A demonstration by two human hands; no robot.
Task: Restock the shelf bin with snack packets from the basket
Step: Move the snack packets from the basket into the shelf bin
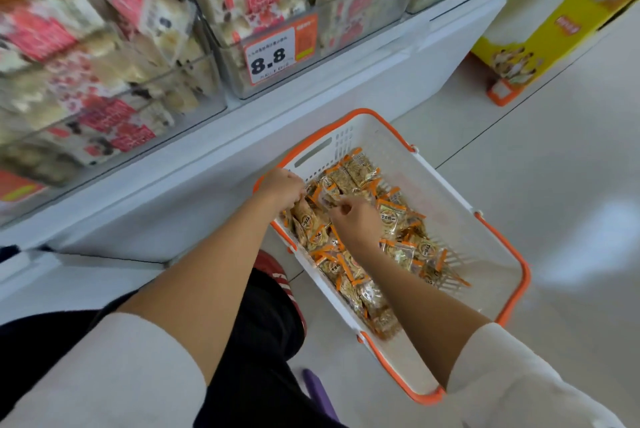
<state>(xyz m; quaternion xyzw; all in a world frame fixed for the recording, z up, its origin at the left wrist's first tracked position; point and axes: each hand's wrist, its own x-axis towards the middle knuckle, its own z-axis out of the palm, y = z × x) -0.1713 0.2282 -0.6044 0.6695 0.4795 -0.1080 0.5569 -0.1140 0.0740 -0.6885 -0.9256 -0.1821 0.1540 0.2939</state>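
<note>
**Both Hands Deep in the Basket at the Snack Shelf**

A person's left hand (282, 186) and right hand (353, 221) reach down together into a white, orange-rimmed basket (446, 192) that sits on the pale tiled floor (536, 157), just in front of the white shelf base. The basket holds a loose heap of snack packets (391, 216), clear wrappers with orange ends, piled mostly along its left side.

The left hand's fingers are curled down and clamped on a few packets near the basket's far-left corner. The right hand, close beside it and nearer the middle of the heap, has its fingers bent and pinched on a packet's wrapper.

Above, clear shelf bins (346, 22) stand in a row, filled with pink-and-white packs. An orange-edged price tag (277, 53) reading 8.8 is fixed to the front of the middle bin. A yellow carton (540, 29) sits to the right of the shelf. Both forearms are bare below pushed-up white sleeves (512, 379), and a red shoe (273, 270) shows between the left forearm and the basket.
</note>
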